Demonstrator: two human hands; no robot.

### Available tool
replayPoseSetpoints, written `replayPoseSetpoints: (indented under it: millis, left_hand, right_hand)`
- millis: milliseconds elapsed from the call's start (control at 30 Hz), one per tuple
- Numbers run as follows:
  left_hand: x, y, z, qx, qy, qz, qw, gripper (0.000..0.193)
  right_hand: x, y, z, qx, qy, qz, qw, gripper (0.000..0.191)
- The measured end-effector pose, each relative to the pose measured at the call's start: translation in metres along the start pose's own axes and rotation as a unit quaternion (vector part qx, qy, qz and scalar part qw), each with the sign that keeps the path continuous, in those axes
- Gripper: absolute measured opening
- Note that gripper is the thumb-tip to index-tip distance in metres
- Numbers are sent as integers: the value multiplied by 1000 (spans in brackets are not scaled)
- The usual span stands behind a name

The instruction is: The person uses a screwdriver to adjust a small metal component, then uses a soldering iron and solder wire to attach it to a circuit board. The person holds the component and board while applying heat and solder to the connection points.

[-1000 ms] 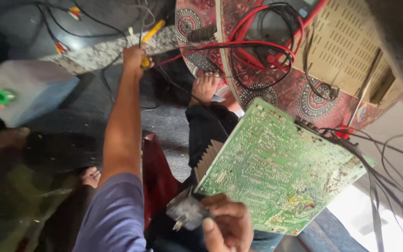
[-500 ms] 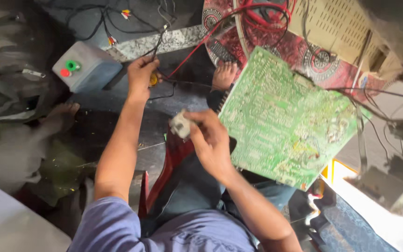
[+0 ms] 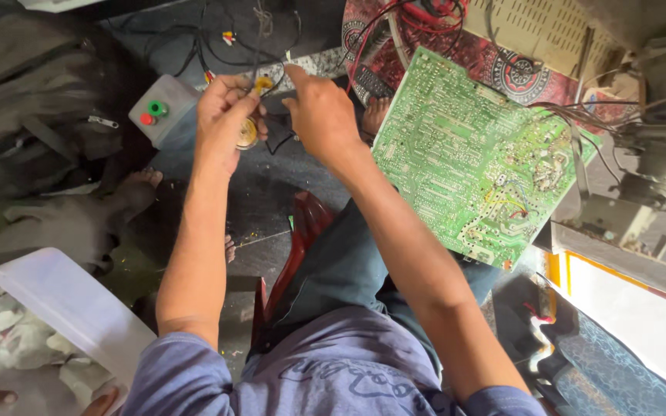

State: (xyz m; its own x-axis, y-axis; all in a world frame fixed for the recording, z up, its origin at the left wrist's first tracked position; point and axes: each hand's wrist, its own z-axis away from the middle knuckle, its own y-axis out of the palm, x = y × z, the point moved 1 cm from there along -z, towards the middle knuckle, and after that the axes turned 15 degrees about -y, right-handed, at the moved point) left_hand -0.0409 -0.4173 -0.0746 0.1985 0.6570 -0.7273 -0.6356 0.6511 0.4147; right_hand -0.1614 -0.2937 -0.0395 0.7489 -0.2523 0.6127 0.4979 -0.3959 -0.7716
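head view: left hand (image 3: 225, 115) grips a yellow spool (image 3: 247, 133).

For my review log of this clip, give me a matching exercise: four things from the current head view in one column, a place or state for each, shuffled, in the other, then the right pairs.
Things:
1. green circuit board
2. grey box with a green and a red button
3. left hand
4. white bag

Places or states:
A. on the floor left of both hands
B. bottom left corner of the view
C. propped on the person's right leg, beside the right forearm
D. pinching a small round yellow item

Pairs: 1-C, 2-A, 3-D, 4-B
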Motion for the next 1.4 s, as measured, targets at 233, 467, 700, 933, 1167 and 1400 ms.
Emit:
replayPoseSetpoints:
  millis: [233,467,700,933,1167,1400]
  left_hand:
    - [-15,18,34,65,64,-84,992,12]
    - [-31,-11,49,-60,95,-12,994,15]
    - [-23,28,79,-56,124,-110,985,31]
    - [14,155,194,365,-31,-147,919,38]
    - [92,257,237,546,-130,-275,781,23]
    - [185,330,222,494,-161,-271,811,26]
  right_hand:
    - [-12,12,-22,118,-19,-37,992,29]
    - [9,-50,29,-40,-114,67,990,27]
    - [70,-136,146,-189,-242,26,951,32]
    - [93,-143,275,-518,-158,20,840,16]
    - [116,-165,436,-463,-80,157,869,16]
    - [101,-188,538,-619,0,161,769,42]
